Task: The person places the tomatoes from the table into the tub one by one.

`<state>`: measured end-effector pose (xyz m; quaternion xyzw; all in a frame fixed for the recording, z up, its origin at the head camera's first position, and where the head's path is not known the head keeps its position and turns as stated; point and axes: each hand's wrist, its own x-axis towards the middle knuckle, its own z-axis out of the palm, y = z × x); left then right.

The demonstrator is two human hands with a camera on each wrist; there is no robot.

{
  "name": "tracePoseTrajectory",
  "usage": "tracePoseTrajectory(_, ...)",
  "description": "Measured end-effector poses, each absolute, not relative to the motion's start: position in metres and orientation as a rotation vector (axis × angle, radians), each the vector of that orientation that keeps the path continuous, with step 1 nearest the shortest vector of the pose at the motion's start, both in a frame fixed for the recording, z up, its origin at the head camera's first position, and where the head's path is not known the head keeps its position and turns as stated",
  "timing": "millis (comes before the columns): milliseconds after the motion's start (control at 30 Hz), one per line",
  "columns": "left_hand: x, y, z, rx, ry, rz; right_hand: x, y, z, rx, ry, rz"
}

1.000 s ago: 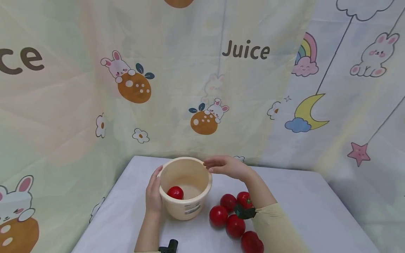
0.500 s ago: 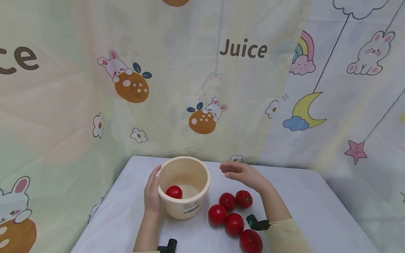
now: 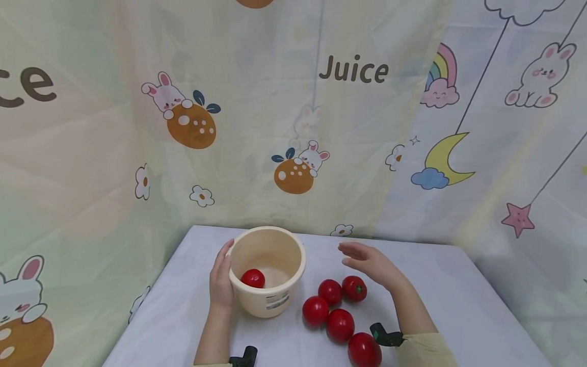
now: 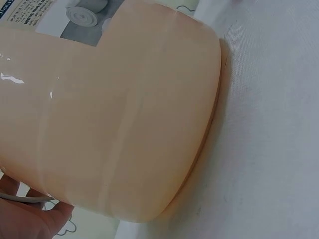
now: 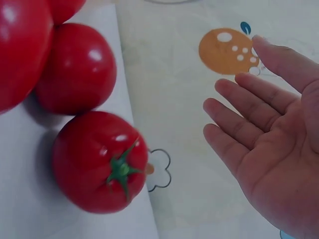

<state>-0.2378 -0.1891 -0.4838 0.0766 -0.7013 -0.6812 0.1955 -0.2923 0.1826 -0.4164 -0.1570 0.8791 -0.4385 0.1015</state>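
Observation:
A cream plastic bucket (image 3: 268,300) stands upright on the white table, with one tomato (image 3: 253,279) inside it. My left hand (image 3: 221,285) holds the bucket by its left side, fingertips at the rim. In the left wrist view, the bucket wall (image 4: 114,109) fills much of the picture, and part of the hand (image 4: 30,219) shows beside a thin curved handle (image 4: 25,198). My right hand (image 3: 373,265) is above the table behind the loose tomatoes, touching nothing. The right wrist view shows its fingers extended, near a tomato with a green stem (image 5: 99,162).
Several red tomatoes (image 3: 340,325) lie in a cluster right of the bucket, the nearest (image 3: 364,350) close to the right sleeve. The white table (image 3: 440,295) ends at a printed cloth backdrop (image 3: 257,204) behind and to the sides.
My right hand has drawn away from the bucket's right rim, moving rightward past the cluster of tomatoes. The left hand and bucket stay in place; the view shifts slightly.

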Motion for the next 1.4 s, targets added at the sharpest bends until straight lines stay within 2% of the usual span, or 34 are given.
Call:
tracePoseTrajectory(733,-0.236,-0.187,-0.48,0.212,-1.971,-1.903,-0.289,0.217,-0.482,-0.227,2.614,-1.329)
tracePoseTrajectory(1400,-0.238,-0.187,-0.483,0.215,-1.974,-1.881,-0.292,0.22,-0.51,-0.202,2.562,-1.341)
